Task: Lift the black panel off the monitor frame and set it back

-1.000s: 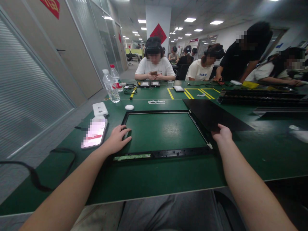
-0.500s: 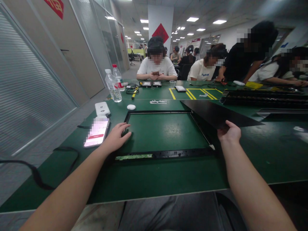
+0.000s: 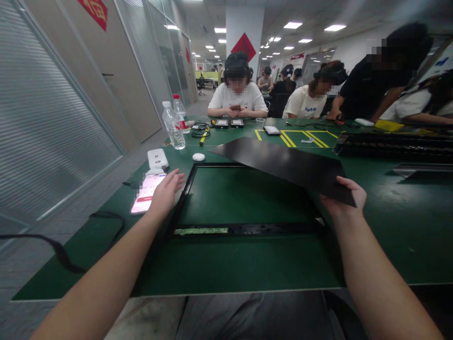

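Note:
A thin black frame (image 3: 244, 229) lies flat on the green table (image 3: 226, 264) in front of me. My right hand (image 3: 342, 198) grips the near right corner of a black sheet panel (image 3: 283, 163), which is lifted off the table and hangs tilted over the frame's right and far side. My left hand (image 3: 164, 193) hovers with fingers stretched out just above the frame's left edge, beside a phone (image 3: 148, 198) with a lit screen. A narrow green circuit strip (image 3: 200, 231) sits along the frame's near edge.
A white box (image 3: 157, 158), a small white puck (image 3: 198, 157) and two water bottles (image 3: 173, 125) stand at the left. A black cable (image 3: 71, 255) trails off the left edge. Black trays (image 3: 389, 144) lie at the right. Several people sit across the table.
My right hand has lifted the black panel off the table and swung it left over the frame. My left hand has risen from the frame's left edge and opened.

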A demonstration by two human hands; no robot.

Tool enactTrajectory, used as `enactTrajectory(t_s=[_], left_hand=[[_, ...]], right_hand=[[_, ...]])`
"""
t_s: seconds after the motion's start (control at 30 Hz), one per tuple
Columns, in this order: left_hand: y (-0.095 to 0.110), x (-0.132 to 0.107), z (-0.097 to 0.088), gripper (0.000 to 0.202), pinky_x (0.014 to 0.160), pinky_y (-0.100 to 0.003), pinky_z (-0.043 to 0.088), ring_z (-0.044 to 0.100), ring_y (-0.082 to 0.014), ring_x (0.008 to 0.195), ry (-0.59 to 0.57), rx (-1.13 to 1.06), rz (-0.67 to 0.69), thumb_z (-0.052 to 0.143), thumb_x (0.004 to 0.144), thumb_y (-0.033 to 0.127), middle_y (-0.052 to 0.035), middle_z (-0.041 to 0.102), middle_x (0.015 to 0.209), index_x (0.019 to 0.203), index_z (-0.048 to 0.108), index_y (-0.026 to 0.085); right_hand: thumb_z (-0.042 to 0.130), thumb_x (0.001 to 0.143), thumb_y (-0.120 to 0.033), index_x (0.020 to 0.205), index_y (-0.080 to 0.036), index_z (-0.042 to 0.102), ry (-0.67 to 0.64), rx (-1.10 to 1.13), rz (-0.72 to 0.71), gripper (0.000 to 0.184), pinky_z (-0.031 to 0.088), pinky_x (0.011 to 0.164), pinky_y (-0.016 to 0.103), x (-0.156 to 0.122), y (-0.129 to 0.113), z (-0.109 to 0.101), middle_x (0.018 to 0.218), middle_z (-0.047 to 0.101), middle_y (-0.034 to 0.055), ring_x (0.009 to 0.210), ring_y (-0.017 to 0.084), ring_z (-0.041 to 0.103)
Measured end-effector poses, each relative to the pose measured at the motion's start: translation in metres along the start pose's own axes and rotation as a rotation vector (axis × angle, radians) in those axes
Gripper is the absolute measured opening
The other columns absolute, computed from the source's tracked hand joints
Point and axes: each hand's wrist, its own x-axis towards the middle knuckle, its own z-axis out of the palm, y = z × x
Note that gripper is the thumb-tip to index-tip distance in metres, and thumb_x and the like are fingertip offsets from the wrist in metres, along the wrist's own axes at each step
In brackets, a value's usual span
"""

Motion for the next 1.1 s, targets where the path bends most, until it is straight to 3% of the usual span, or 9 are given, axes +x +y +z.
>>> enactTrajectory(t_s=[0.07, 0.17, 0.3, 0.4, 0.5, 0.63, 0.77, 0.93, 1.1], left_hand=[[0.008, -0.002, 0.003, 0.05, 0.105, -0.045, 0.05, 0.071, -0.0273, 0.114, -0.026, -0.257, -0.186, 0.044, 0.098, 0.041, -0.0223, 0.069, 0.127, 0.134, 0.056, 0.01], [0.02, -0.006, 0.005, 0.049, 0.094, -0.041, 0.057, 0.073, -0.0275, 0.106, -0.117, -0.461, -0.292, 0.039, 0.1, 0.043, -0.0243, 0.073, 0.117, 0.126, 0.061, 0.008], [0.029, -0.009, 0.002, 0.049, 0.078, -0.034, 0.062, 0.076, -0.0247, 0.089, -0.154, -0.587, -0.316, 0.039, 0.099, 0.042, -0.0207, 0.075, 0.1, 0.123, 0.064, 0.006], [0.034, -0.011, -0.001, 0.04, 0.061, -0.025, 0.06, 0.072, -0.0176, 0.067, -0.157, -0.656, -0.321, 0.046, 0.092, 0.026, -0.0135, 0.076, 0.09, 0.12, 0.067, 0.007], [0.04, -0.014, -0.001, 0.036, 0.052, -0.021, 0.056, 0.066, -0.0148, 0.056, -0.121, -0.701, -0.321, 0.053, 0.079, 0.011, -0.0065, 0.074, 0.076, 0.11, 0.07, 0.01], [0.043, -0.015, -0.003, 0.029, 0.05, -0.023, 0.055, 0.065, -0.0153, 0.054, -0.066, -0.783, -0.326, 0.055, 0.071, 0.011, -0.0026, 0.071, 0.069, 0.097, 0.068, 0.014], [0.047, -0.014, -0.006, 0.029, 0.055, -0.025, 0.057, 0.067, -0.0162, 0.058, -0.018, -0.847, -0.295, 0.055, 0.069, 0.015, -0.0024, 0.073, 0.073, 0.095, 0.068, 0.017], [0.056, -0.017, -0.008, 0.028, 0.059, -0.029, 0.06, 0.068, -0.019, 0.058, 0.055, -0.87, -0.309, 0.05, 0.072, 0.02, -0.0047, 0.072, 0.07, 0.093, 0.068, 0.014], [0.057, -0.018, -0.006, 0.026, 0.068, -0.032, 0.063, 0.072, -0.0205, 0.066, 0.058, -0.799, -0.279, 0.053, 0.072, 0.02, -0.004, 0.075, 0.077, 0.092, 0.069, 0.017]], right_hand=[[0.051, 0.078, -0.012, 0.095, -0.021, 0.066, -0.032, 0.005, 0.034, 0.025, 0.061, 0.056, 0.031, -0.002, 0.0, 0.001, 0.081, 0.071, 0.0048, 0.067, 0.019, 0.068], [0.052, 0.07, -0.011, 0.098, -0.019, 0.068, -0.063, 0.016, 0.052, 0.033, 0.063, 0.063, 0.037, -0.003, 0.002, 0.002, 0.081, 0.072, 0.0061, 0.07, 0.022, 0.07], [0.054, 0.062, -0.01, 0.093, -0.015, 0.068, -0.083, -0.003, 0.095, 0.035, 0.063, 0.076, 0.042, -0.003, 0.006, 0.002, 0.079, 0.073, 0.0073, 0.077, 0.026, 0.072], [0.053, 0.061, -0.011, 0.089, -0.014, 0.067, -0.064, -0.066, 0.133, 0.032, 0.063, 0.077, 0.044, -0.003, 0.007, 0.002, 0.074, 0.071, 0.0076, 0.076, 0.027, 0.073], [0.053, 0.063, -0.011, 0.09, -0.014, 0.067, -0.065, -0.134, 0.212, 0.031, 0.063, 0.075, 0.043, -0.004, 0.01, 0.002, 0.073, 0.071, 0.008, 0.074, 0.027, 0.073], [0.055, 0.066, -0.009, 0.092, -0.016, 0.068, -0.074, -0.271, 0.326, 0.03, 0.063, 0.071, 0.041, -0.005, 0.015, 0.001, 0.072, 0.071, 0.0067, 0.072, 0.026, 0.072], [0.059, 0.065, -0.007, 0.098, -0.018, 0.07, -0.255, -0.381, 0.389, 0.037, 0.062, 0.068, 0.039, -0.006, 0.019, -0.002, 0.078, 0.074, 0.0057, 0.073, 0.025, 0.072], [0.059, 0.067, -0.007, 0.103, -0.012, 0.071, -0.356, -0.406, 0.317, 0.038, 0.055, 0.051, 0.025, 0.003, 0.022, -0.006, 0.083, 0.074, 0.009, 0.062, 0.018, 0.068], [0.059, 0.072, -0.006, 0.114, -0.011, 0.066, -0.332, -0.473, 0.259, 0.044, 0.055, 0.049, 0.026, 0.015, 0.024, -0.01, 0.085, 0.074, 0.0136, 0.065, 0.02, 0.07]])
